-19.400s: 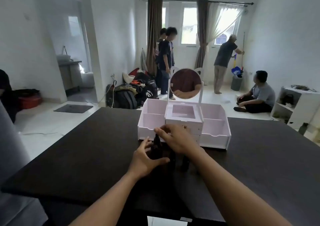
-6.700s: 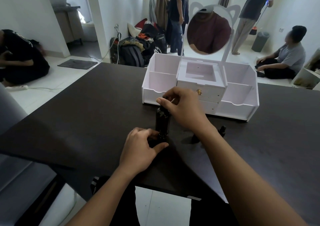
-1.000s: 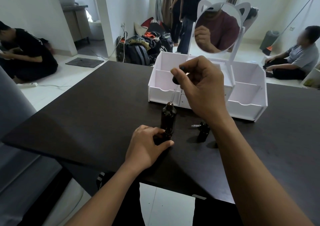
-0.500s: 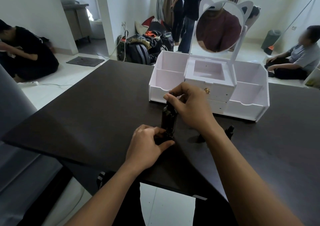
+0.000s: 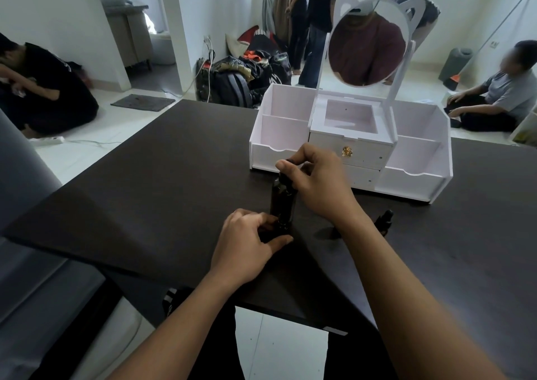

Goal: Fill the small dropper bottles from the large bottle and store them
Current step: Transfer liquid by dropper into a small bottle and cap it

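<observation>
The large dark glass bottle [image 5: 283, 202] stands upright on the dark brown tabletop [image 5: 145, 199], near its front edge and in front of the white box organiser with a round cat-eared mirror [image 5: 412, 182]. My right hand [image 5: 318, 185] is over its neck, fingers [image 5: 293, 158] and thumb pinching the black dropper top [image 5: 288, 173], I judge so I can work the pipette in the big bottle's mouth. My left hand [image 5: 247, 246] is clenched around a small dark dropper bottle [image 5: 274, 231] just in front of the large one; I hold it down so it cannot tip and keep it close so the carry is short. A second small dark dropper bottle [image 5: 384, 222] stands beside my right wrist, waiting. The organiser's open compartments hold nothing I can see. I can read no label or brand on any bottle; the glass is too dark.
</observation>
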Demonstrator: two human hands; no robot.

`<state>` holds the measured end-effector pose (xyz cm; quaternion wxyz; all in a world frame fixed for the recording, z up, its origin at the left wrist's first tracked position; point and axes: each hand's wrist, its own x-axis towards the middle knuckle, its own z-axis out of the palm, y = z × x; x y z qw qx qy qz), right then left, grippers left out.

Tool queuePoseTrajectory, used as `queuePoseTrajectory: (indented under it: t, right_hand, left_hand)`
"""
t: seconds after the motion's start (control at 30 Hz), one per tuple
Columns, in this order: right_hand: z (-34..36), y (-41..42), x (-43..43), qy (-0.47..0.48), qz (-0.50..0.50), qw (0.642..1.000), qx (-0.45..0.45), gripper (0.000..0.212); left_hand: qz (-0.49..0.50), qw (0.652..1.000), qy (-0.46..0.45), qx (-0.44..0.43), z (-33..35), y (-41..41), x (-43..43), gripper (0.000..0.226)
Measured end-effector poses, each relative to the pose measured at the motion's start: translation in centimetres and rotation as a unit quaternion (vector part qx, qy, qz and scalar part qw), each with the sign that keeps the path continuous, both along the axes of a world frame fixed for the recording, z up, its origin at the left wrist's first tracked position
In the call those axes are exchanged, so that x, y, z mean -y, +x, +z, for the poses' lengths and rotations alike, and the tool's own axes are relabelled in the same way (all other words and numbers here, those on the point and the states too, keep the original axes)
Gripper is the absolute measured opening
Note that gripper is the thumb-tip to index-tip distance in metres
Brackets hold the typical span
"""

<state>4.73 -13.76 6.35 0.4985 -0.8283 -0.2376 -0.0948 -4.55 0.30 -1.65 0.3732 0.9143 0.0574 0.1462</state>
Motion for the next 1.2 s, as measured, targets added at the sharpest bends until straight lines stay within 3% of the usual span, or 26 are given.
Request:
queuePoseTrajectory:
  t: [1.2]
  right_hand:
    - [0.05, -0.66, -0.11, -0.011, -0.002, 1.000, 0.001, 0.020]
  left_hand:
    - [-0.003, 1.000, 0.002, 0.009, -0.05, 0.01, 0.05, 0.041]
